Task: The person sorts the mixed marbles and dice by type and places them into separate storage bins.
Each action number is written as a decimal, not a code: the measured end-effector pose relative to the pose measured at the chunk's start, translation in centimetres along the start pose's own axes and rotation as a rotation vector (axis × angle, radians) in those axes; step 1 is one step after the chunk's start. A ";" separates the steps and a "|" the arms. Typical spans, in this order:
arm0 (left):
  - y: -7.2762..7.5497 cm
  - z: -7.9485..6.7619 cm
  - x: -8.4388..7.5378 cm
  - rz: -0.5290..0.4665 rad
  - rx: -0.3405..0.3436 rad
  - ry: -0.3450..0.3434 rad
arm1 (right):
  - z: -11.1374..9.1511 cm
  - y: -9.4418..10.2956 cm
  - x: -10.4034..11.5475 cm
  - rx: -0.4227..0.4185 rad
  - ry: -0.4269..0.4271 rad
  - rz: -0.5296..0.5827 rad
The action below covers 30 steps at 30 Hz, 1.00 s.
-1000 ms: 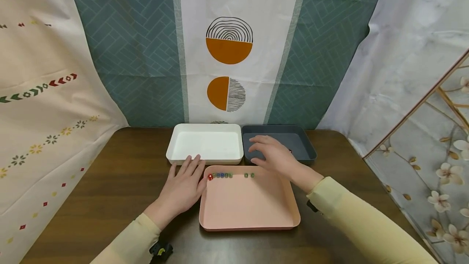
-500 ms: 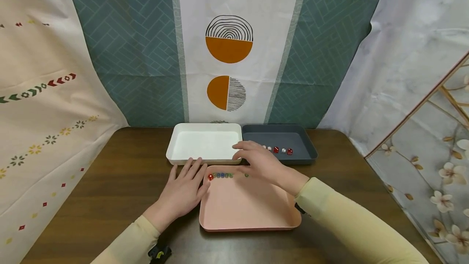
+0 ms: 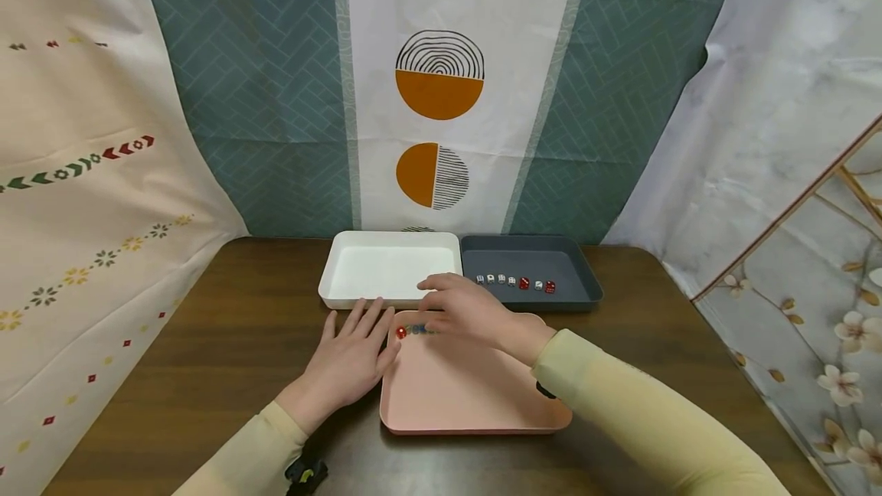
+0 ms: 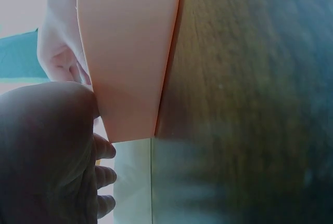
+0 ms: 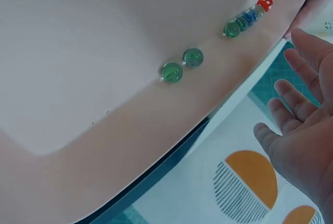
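My left hand (image 3: 344, 362) lies with straight fingers at the left rim of the pink tray (image 3: 475, 412), its fingertips close to the white tray's front. My right hand (image 3: 468, 314) hovers over the pink tray's back edge, fingers relaxed and holding nothing. In the right wrist view, a red die (image 5: 265, 2) ends a row of glass marbles (image 5: 241, 24) in the tray. Two green marbles (image 5: 171, 72) sit apart from that row. From the head view, my right hand covers these two and part of the row.
Behind the pink tray stand a white tray (image 3: 389, 259) and a dark grey tray (image 3: 530, 251), side by side. Several white and red dice (image 3: 524, 283) lie in a row in the dark tray. Patterned cloths (image 3: 441, 83) hang behind the wooden table (image 3: 220, 373).
My right hand has moved left from the dark tray to above the marbles, uncovering the dice row. The left hand has stayed at the pink tray's rim. The head view has shifted slightly.
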<state>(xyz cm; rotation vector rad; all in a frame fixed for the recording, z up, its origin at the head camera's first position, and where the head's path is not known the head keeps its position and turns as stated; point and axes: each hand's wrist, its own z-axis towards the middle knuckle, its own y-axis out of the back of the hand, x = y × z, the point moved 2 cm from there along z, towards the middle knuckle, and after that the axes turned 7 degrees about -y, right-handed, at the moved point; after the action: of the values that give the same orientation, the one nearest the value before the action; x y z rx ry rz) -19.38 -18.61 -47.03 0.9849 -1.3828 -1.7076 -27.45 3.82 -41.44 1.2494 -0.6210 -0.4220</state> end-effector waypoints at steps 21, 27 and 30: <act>-0.4 0.2 0.3 -0.016 0.015 0.000 | 2.5 -2.7 0.7 0.102 0.145 -0.051; -0.2 0.1 0.2 -0.010 0.007 -0.002 | 2.9 -3.4 0.8 0.118 0.101 -0.052; -0.1 0.1 0.2 -0.012 0.007 -0.001 | 3.0 -3.6 0.8 0.119 0.096 -0.044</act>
<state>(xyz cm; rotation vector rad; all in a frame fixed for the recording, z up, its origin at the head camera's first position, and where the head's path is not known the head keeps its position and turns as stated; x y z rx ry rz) -19.53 -18.72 -47.14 0.9984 -1.3871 -1.7136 -28.67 0.11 -44.18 1.3903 -0.5437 -0.3639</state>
